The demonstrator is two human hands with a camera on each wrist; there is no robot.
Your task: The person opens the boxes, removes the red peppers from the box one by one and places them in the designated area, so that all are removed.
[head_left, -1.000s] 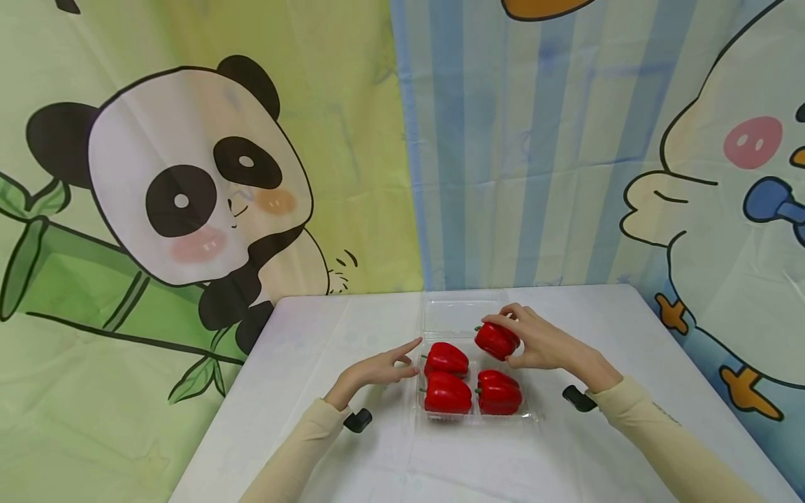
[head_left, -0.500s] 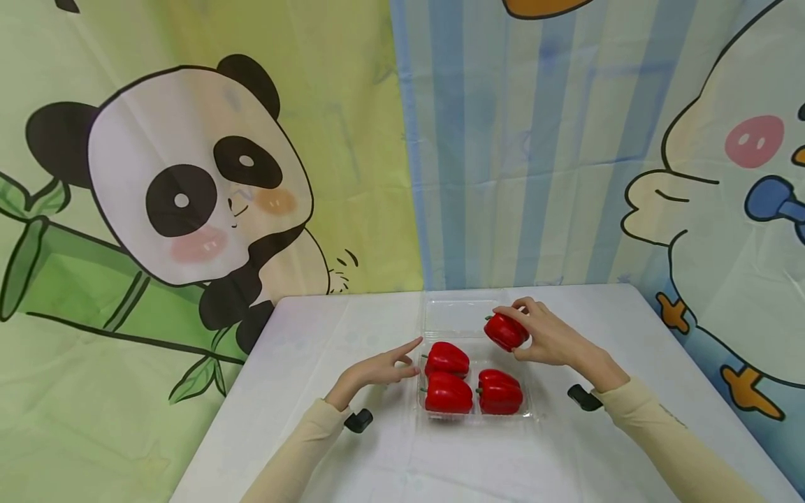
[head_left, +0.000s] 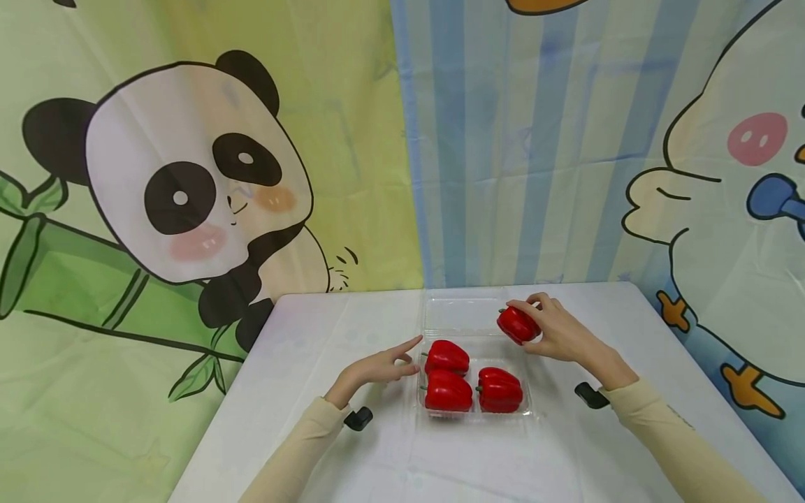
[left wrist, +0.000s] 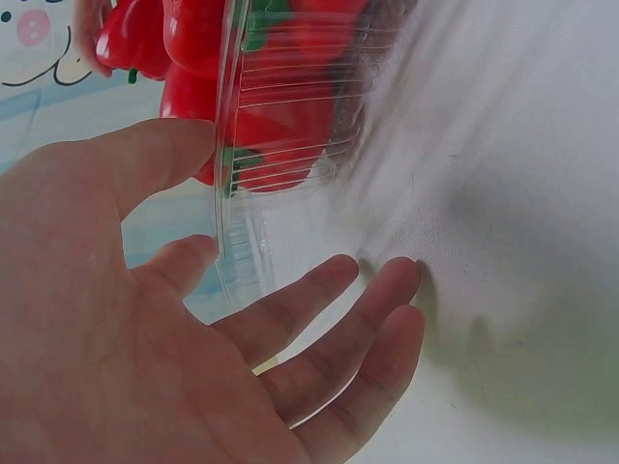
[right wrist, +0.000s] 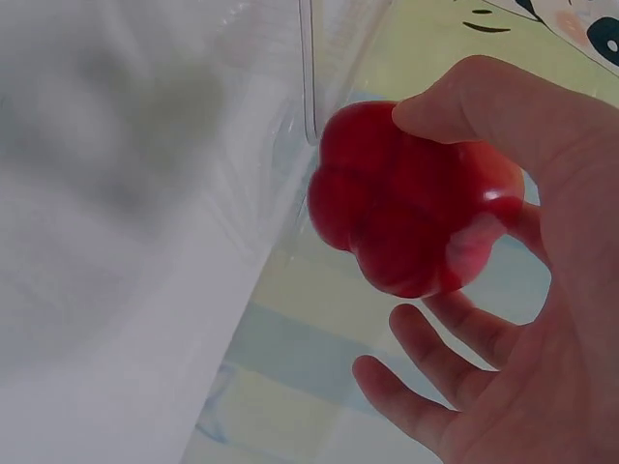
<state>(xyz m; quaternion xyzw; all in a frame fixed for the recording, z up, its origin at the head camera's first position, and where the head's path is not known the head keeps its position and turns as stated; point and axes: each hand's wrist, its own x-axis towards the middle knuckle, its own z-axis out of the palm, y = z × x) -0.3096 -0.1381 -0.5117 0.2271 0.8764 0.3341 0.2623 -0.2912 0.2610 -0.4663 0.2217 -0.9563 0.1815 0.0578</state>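
A red bell pepper (head_left: 519, 325) hangs above the right back of the clear plastic container (head_left: 527, 404). My right hand (head_left: 564, 334) grips it between thumb and fingers; in the right wrist view the thumb presses the lobed end of the pepper (right wrist: 387, 198), while two lower fingers stay off it. Three more red peppers sit in the container: one at the back left (head_left: 446, 357), one at the front left (head_left: 448, 391), one at the front right (head_left: 499, 390). With fingers extended, my left hand (head_left: 377, 368) touches the container's left rim (left wrist: 224, 126) with two fingertips.
The container's hinged lid (head_left: 462, 314) lies folded back behind it. A white-covered table (head_left: 352, 314) bears everything. Behind stands a curtain (head_left: 358, 175) printed with a panda, and a striped blue part is at right.
My right hand has carried the pepper to the right, upward and farther back, away from the other peppers. My left hand has stayed at the container's left rim.
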